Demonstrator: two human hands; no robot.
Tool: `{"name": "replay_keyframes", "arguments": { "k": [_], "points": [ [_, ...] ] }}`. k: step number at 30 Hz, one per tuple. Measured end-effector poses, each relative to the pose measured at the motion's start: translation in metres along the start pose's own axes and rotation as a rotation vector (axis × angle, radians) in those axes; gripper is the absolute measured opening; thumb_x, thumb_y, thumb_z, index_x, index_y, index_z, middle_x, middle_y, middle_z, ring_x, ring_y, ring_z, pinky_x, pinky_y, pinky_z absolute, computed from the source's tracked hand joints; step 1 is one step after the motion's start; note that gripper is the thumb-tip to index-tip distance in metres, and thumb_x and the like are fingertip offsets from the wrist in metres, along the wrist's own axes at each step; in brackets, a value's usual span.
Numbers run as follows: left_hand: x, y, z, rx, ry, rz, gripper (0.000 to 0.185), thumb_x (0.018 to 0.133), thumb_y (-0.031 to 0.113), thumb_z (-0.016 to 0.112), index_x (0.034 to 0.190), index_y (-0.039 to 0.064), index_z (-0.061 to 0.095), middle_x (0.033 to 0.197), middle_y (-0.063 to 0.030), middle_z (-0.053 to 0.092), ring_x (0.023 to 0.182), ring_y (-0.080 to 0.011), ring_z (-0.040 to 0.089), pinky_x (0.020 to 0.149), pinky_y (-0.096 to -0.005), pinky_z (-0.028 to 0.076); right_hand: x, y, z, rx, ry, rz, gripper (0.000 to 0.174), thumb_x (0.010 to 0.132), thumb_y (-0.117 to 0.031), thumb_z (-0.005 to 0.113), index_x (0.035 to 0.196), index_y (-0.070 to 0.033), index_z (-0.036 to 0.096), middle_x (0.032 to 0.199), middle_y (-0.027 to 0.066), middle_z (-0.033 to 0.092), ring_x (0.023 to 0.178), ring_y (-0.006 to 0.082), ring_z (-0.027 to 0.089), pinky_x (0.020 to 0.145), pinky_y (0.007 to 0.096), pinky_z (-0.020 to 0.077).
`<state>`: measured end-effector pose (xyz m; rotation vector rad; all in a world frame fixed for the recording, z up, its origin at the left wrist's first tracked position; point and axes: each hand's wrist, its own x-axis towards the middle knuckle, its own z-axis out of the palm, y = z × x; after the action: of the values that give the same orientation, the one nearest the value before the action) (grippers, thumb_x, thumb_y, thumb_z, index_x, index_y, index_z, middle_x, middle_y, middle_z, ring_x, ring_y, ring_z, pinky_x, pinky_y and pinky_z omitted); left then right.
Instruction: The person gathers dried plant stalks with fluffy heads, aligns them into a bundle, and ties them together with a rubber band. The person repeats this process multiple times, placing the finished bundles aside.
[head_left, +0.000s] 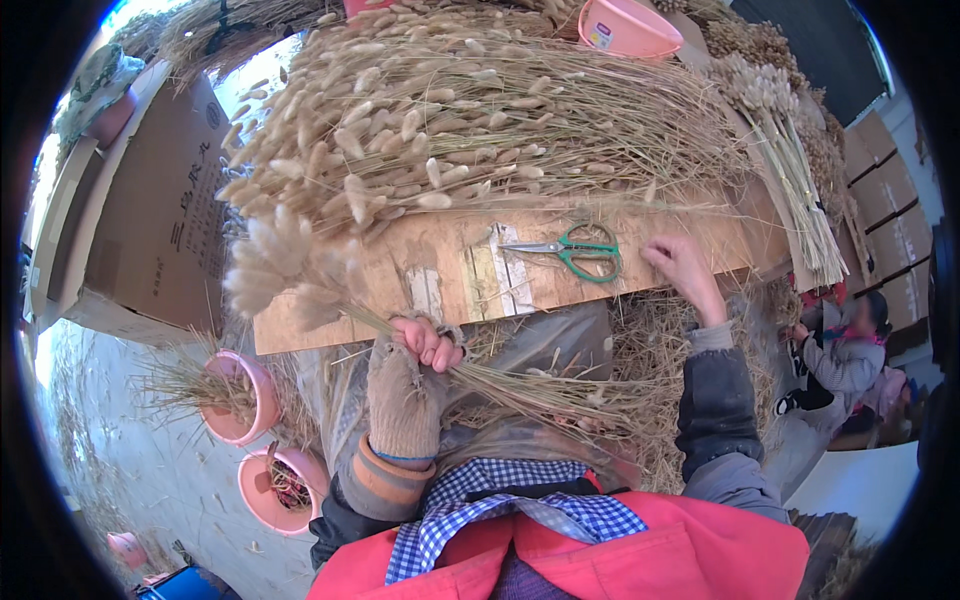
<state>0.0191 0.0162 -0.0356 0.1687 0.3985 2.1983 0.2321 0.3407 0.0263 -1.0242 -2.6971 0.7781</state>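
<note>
My left hand (427, 349), in a worn knitted glove that leaves the fingers bare, is closed around a bunch of dried bunny-tail grass (517, 382). The bunch's fluffy, partly blurred heads (281, 270) point left over the wooden board's end, and its stems trail right above my lap. My bare right hand (679, 266) is over the board's front right part, fingers curled in and nothing visible in them. Just left of it lie green-handled scissors (574, 249), blades pointing left. Both are on the wooden board (390, 247), where strips of tape are stuck.
A large heap of bunny-tail grass (487, 112) covers the board's back. Behind it stands a pink basin (630, 30). Tied bunches (787, 165) lie at right. Left are a cardboard box (154, 202) and pink buckets (266, 401) on the floor. Another person (844, 352) sits far right.
</note>
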Motion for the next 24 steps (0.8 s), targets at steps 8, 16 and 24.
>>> {"name": "replay_keyframes", "arguments": {
  "k": [8,16,24],
  "points": [
    [-0.001,-0.004,-0.003,-0.034,-0.023,-0.066,0.023,0.097,0.022,0.056,0.083,0.006,0.049,0.075,-0.0047,0.045,0.069,-0.0200,0.043,0.069,-0.0352,0.036,-0.010,-0.028,-0.017,0.240,0.034,-0.171,0.015,0.090,-0.012,0.061,0.082,-0.001,0.067,0.075,0.0023,0.066,0.071,0.0106,0.059,0.066,0.0288,0.0488],
    [-0.009,-0.006,-0.002,0.107,-0.036,0.013,0.024,0.100,0.026,0.057,0.089,0.006,0.053,0.105,-0.0167,0.060,0.080,-0.0218,0.055,0.078,-0.0370,0.044,0.004,-0.086,0.044,0.329,-0.441,-0.218,0.021,0.097,-0.016,0.059,0.085,-0.002,0.069,0.075,-0.0013,0.065,0.066,0.0061,0.058,0.062,0.0236,0.0476],
    [-0.009,-0.015,-0.002,0.197,-0.052,-0.100,0.025,0.100,0.026,0.057,0.088,0.004,0.052,0.117,-0.0245,0.061,0.083,-0.0219,0.058,0.081,-0.0353,0.049,-0.026,-0.153,0.084,0.466,-0.652,-0.375,0.022,0.096,-0.018,0.061,0.085,0.000,0.068,0.068,0.0043,0.063,0.064,0.0102,0.060,0.060,0.0278,0.0476]
  ]
}}
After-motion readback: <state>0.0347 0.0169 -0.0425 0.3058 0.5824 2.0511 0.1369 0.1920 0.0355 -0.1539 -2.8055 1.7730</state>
